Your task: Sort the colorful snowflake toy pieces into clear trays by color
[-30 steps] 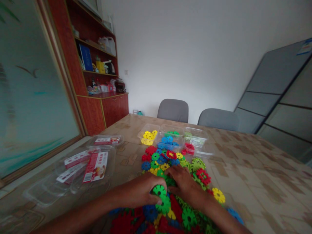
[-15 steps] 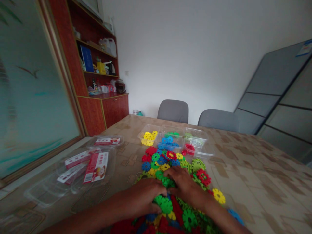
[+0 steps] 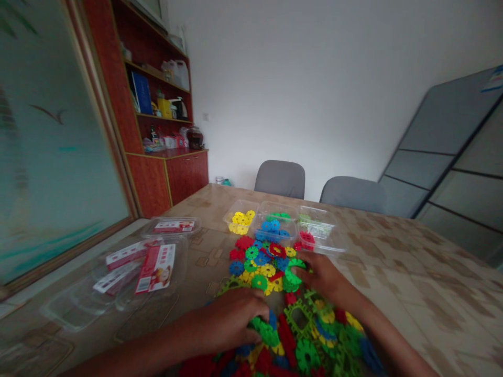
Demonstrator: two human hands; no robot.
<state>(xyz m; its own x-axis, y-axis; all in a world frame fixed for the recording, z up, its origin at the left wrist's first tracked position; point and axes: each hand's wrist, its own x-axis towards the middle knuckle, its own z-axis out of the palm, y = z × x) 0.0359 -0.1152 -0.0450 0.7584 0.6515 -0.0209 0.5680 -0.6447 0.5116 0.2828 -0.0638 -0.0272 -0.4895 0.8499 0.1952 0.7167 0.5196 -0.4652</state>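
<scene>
Green notched plastic building discs (image 3: 267, 331) are pinched between the thumb and fingers of my left hand (image 3: 239, 314), low over the pile. My right hand (image 3: 324, 272) grips more green discs (image 3: 293, 275) at the pile's far right side. Between and below both hands spreads a loose heap of discs, among them a blue disc (image 3: 236, 268), a yellow disc (image 3: 268, 270) and a red disc (image 3: 244, 242). A lime-green square frame piece (image 3: 299, 317) lies between my forearms. My fingers hide part of what each hand holds.
Beyond the pile stand clear tubs: one with yellow discs (image 3: 226, 220), one with blue and green (image 3: 295, 235), one with red pieces (image 3: 334, 222). Clear lids (image 3: 78, 314) with red labels lie at left. Two grey chairs (image 3: 280, 178) stand behind the table (image 3: 412, 272).
My right hand has moved away from my left, forward and to the right, with green discs in it. My left hand stays nearly in place, still holding green discs.
</scene>
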